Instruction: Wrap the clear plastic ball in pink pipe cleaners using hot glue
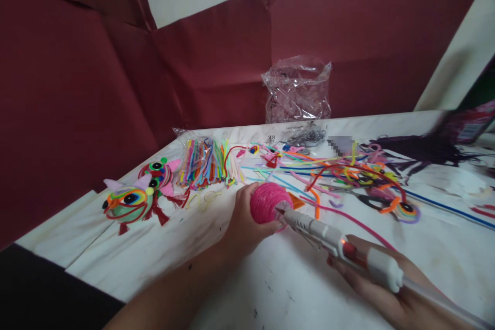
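My left hand (pixel 247 216) is closed round a ball wrapped in bright pink pipe cleaner (pixel 266 201), held just above the table. A paler pink patch shows on its right side. My right hand (pixel 371 278) grips a white hot glue gun (pixel 328 237) with a small orange light lit on its body. The gun's dark nozzle points left and meets or nearly touches the pale patch. A loose pink pipe cleaner (pixel 359 219) trails from near the ball to the right, passing behind the gun. The trigger fingers are partly hidden.
Two decorated animal heads (pixel 129 201) with tassels sit at the left. Behind my hands lie a bundle of coloured pipe cleaners (pixel 204 160), scissors (pixel 371 201) and scattered pipe cleaners. A clear plastic bag (pixel 297 90) stands at the back, with dark purple strands (pixel 421 147) at the right.
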`<state>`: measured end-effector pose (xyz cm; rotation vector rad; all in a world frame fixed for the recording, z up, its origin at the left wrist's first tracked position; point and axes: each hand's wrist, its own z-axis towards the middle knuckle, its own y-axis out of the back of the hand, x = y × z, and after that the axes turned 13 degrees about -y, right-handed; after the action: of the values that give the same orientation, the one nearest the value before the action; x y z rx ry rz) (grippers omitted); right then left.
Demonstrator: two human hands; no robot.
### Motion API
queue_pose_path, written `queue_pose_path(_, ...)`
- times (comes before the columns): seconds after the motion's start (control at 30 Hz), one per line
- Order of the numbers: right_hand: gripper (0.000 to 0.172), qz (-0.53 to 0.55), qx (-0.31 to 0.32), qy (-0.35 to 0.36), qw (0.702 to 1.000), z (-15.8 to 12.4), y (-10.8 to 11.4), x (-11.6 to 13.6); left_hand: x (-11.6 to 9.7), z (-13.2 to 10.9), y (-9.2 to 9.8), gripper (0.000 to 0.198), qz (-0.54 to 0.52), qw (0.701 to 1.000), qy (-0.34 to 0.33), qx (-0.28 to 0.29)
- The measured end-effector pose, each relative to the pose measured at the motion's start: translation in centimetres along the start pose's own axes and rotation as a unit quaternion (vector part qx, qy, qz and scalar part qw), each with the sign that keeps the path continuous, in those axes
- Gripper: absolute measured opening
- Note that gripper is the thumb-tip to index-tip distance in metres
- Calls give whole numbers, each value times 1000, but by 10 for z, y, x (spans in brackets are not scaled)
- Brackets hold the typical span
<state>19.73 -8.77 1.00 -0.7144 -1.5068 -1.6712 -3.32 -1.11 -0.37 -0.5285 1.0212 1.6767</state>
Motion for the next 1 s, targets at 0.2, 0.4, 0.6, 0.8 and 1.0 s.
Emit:
queue_pose_path(0.2,15,-17,9,5,1000,2,1,-1,2,-1,0,82,2,1000,5,3)
queue_pose_path(0.4,15,-31,17,16,999,2,1,-6,0,-1,-1,83,8,1000,3,1)
queue_pose_path(0.6,15,-14,3,-3,1000,1,0,-4,-1,0,-1,81,6,1000,7,0)
queue_pose_path(0.8,17,-10,12,-16,1000,2,1,-2,1,-1,-1,81,4,1000,0,-1)
queue_pose_path(1.0,20,-2,12,-13,1000,1,-1,0,1,0,-1,82,-4,1000,2,-6)
